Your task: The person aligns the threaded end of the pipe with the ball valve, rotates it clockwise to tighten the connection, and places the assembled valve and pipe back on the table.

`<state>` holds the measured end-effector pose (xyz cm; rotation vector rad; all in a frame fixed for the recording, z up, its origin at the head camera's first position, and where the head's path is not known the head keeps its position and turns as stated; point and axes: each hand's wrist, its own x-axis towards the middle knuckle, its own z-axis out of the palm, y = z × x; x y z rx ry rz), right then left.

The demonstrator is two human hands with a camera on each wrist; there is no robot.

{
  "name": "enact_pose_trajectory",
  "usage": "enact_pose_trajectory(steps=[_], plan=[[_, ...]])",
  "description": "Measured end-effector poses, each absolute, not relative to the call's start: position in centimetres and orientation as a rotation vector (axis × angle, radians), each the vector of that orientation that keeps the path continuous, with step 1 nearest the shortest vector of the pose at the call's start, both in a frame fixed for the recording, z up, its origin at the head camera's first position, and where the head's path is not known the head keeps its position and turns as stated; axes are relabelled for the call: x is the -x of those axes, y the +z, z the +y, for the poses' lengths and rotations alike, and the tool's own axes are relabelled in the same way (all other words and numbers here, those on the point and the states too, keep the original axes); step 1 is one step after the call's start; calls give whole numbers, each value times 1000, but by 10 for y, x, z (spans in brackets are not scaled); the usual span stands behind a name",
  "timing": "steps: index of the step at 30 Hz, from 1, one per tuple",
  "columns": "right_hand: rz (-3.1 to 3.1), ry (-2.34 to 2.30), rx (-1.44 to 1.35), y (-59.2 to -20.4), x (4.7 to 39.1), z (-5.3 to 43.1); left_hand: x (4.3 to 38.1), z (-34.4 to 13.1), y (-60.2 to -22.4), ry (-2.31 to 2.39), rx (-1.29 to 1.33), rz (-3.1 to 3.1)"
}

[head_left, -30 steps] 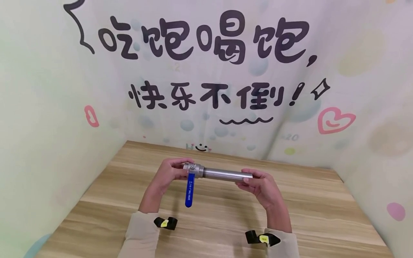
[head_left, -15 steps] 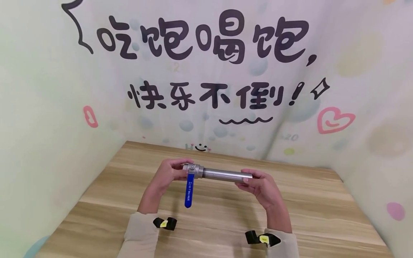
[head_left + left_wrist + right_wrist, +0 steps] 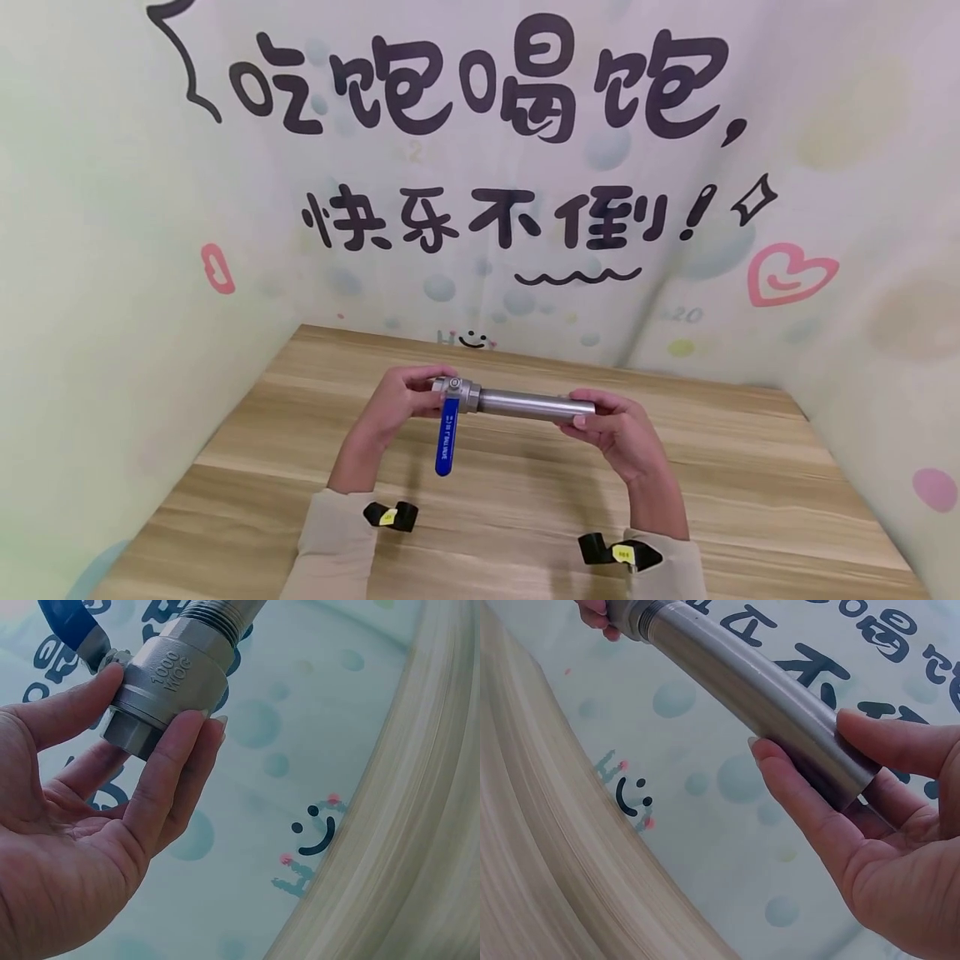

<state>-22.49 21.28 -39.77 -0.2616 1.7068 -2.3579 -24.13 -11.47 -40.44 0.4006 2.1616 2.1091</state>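
A steel ball valve [image 3: 467, 395] with a blue lever handle [image 3: 447, 442] is joined to a plain metal pipe [image 3: 528, 405]. Both are held up over the table, the pipe lying nearly level in the head view. My left hand [image 3: 393, 407] grips the valve's free end between thumb and fingers. In the left wrist view, the valve body [image 3: 171, 679] reads "1000 WOG", and pipe threads [image 3: 214, 622] show at its joint. My right hand [image 3: 628, 433] holds the pipe's other end, its thumb and fingers on opposite sides of the tube [image 3: 757, 686] in the right wrist view.
Beneath the hands lies a wood-grain table [image 3: 495, 517]. A pale printed wall cloth [image 3: 420, 167] with dark lettering stands behind it, and side walls close in left and right. Black straps [image 3: 622, 552] with yellow labels are on both sleeves.
The whole head view has shifted slightly, hands and wall together. Both hands keep the same hold on the valve and pipe.
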Motion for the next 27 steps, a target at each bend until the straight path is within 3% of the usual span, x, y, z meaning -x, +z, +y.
enact_pose_trajectory(steps=[27], plan=[[1684,-2315,234,-398,225,216,241,-114,-402,2096,-424,2204]])
